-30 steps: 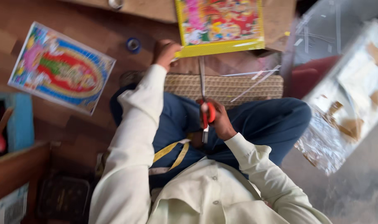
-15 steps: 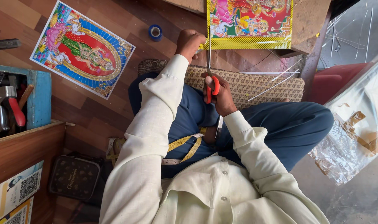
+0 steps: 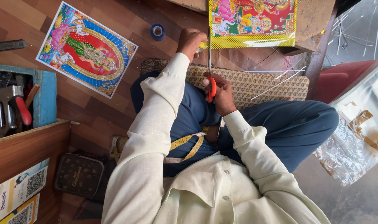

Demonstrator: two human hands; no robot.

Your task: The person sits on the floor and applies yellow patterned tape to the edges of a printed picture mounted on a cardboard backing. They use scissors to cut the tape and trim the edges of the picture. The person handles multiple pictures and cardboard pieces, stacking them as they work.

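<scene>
Gripping red-handled scissors (image 3: 210,70) in right hand (image 3: 220,94), left hand (image 3: 191,40) pinching colourful print (image 3: 252,23) edge, arms outstretched.

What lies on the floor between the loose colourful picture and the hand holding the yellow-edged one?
In the head view, a small blue tape roll lies on the wooden floor between the loose picture and the left hand.

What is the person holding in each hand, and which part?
The right hand holds the scissors by their red handles. The left hand pinches the yellow-bordered picture at its lower left corner.
</scene>
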